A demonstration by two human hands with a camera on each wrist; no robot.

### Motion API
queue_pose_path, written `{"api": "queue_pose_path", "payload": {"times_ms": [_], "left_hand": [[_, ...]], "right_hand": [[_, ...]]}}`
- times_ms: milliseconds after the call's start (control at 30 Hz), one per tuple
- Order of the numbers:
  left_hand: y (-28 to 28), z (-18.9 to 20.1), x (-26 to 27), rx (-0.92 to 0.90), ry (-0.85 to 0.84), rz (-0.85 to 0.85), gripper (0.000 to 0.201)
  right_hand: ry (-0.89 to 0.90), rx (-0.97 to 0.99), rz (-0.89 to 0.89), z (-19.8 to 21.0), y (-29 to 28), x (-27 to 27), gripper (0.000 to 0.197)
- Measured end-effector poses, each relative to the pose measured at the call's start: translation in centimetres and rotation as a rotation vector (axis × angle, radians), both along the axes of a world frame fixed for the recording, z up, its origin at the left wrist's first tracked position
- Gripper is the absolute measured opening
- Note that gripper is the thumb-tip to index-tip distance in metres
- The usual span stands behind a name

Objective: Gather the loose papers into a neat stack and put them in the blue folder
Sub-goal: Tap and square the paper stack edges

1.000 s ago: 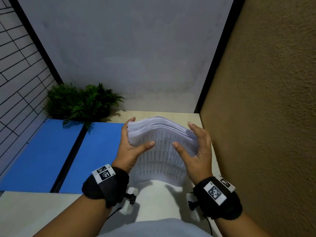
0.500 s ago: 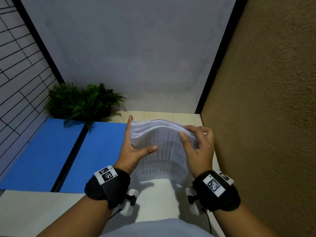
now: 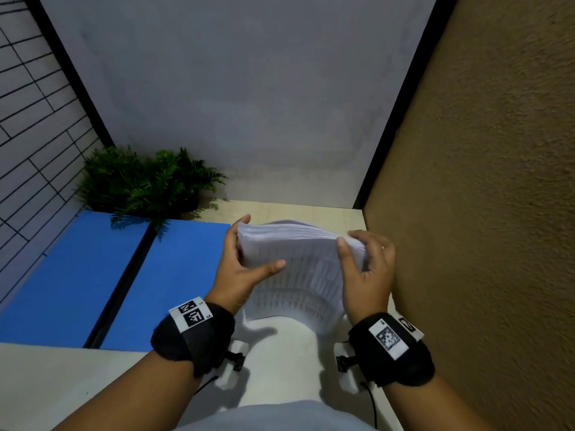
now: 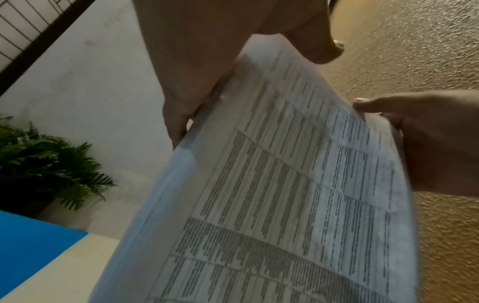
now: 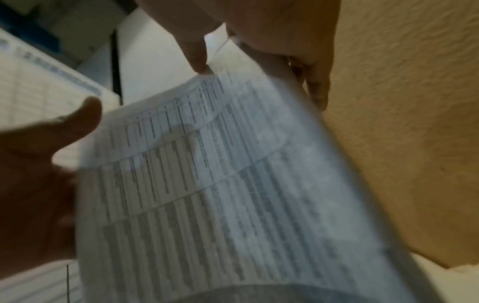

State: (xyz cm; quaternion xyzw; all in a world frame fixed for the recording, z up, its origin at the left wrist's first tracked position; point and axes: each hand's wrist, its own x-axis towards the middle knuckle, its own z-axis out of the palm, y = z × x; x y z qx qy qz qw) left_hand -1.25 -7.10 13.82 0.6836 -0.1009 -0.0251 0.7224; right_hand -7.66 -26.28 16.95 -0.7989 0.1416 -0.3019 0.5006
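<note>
A thick stack of printed papers [image 3: 298, 269] stands on its lower edge on the table, bowed, with its top edges fanned. My left hand [image 3: 245, 262] grips its left side, thumb across the printed front and fingers behind. My right hand [image 3: 364, 269] grips the top right corner, thumb in front and fingers curled over the back. The wrist views show the same printed sheets [image 4: 298, 194] [image 5: 220, 174] between both hands. The blue folder [image 3: 102, 275] lies open and flat on the table to the left of the stack, a dark spine down its middle.
A green fern plant [image 3: 146, 181] stands at the back left, overhanging the folder's far edge. A brown textured wall [image 3: 482, 213] runs close along the right side. A grey wall closes the back. The pale table [image 3: 46, 384] shows in front of the folder.
My right hand has gone from lying flat against the stack's right side to curling over its top right corner. The stack stands a little more upright. The left hand has kept its hold.
</note>
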Motion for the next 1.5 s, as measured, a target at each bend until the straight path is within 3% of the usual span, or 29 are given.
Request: {"api": "queue_pose_path", "payload": {"times_ms": [200, 267, 333, 400, 467, 567, 633, 700, 767, 866, 933, 1033, 1133, 1200, 1333, 1500], "left_hand": [[-1.4, 2.3, -0.1, -0.057, -0.067, 0.253, 0.054], [-1.8, 2.7, 0.4, -0.048, -0.026, 0.339, 0.028], [-1.9, 2.8, 1.0, -0.06, 0.052, 0.364, 0.016], [-1.7, 2.6, 1.3, -0.057, 0.079, 0.34, 0.023], [-1.3, 2.0, 1.3, -0.056, 0.047, 0.24, 0.048], [-0.9, 0.8, 0.9, -0.066, 0.01, 0.083, 0.088], [-0.6, -0.2, 1.2, -0.043, 0.064, 0.066, 0.098], [-0.4, -0.8, 1.5, 0.006, 0.106, 0.066, 0.094], [-0.2, -1.2, 1.8, 0.022, 0.127, 0.027, 0.088], [-0.2, -1.1, 2.3, -0.002, 0.156, -0.016, 0.078], [-0.4, -0.9, 2.4, -0.013, 0.19, -0.034, 0.075], [-1.0, -0.6, 2.3, -0.012, 0.252, -0.036, 0.058], [-1.6, -0.1, 2.0, 0.01, 0.266, -0.018, 0.045], [-1.6, 0.6, 1.9, -0.002, 0.258, -0.007, 0.044], [-0.5, 1.1, 1.8, -0.03, 0.201, -0.006, 0.05], [0.5, -1.1, 1.0, -0.046, 0.197, 0.009, 0.077]], "right_hand": [[-0.028, -0.016, 0.023, -0.2, 0.1, 0.2, 0.015], [-0.042, -0.013, 0.014, -0.3, 0.1, 0.2, 0.015], [-0.05, -0.049, 0.034, -0.5, -0.1, 0.3, 0.016], [-0.023, -0.003, 0.005, -0.4, -0.3, 0.4, 0.021], [0.011, 0.052, -0.005, -0.1, -0.5, 0.6, 0.025], [0.042, 0.011, 0.133, -0.2, -0.8, 0.7, 0.03], [0.056, 0.125, 0.129, -0.5, -1.3, 0.8, 0.043], [0.073, 0.32, 0.093, -0.7, -1.8, 1.0, 0.068], [0.115, 0.342, 0.134, -0.8, -1.8, 0.8, 0.088], [0.161, 0.407, 0.131, -1.6, -1.9, 0.8, 0.096], [0.212, 0.508, 0.11, -2.1, -2.3, 1.0, 0.096], [0.329, 0.59, 0.256, -2.5, -2.1, 1.3, 0.083], [0.285, 0.618, 0.131, -2.4, -2.0, 1.6, 0.05], [0.233, 0.611, 0.104, -2.0, -2.4, 1.5, 0.042], [0.189, 0.572, 0.151, -1.5, -2.7, 0.5, 0.047], [0.146, 0.54, 0.081, -2.2, -2.4, -1.1, 0.077]]}}
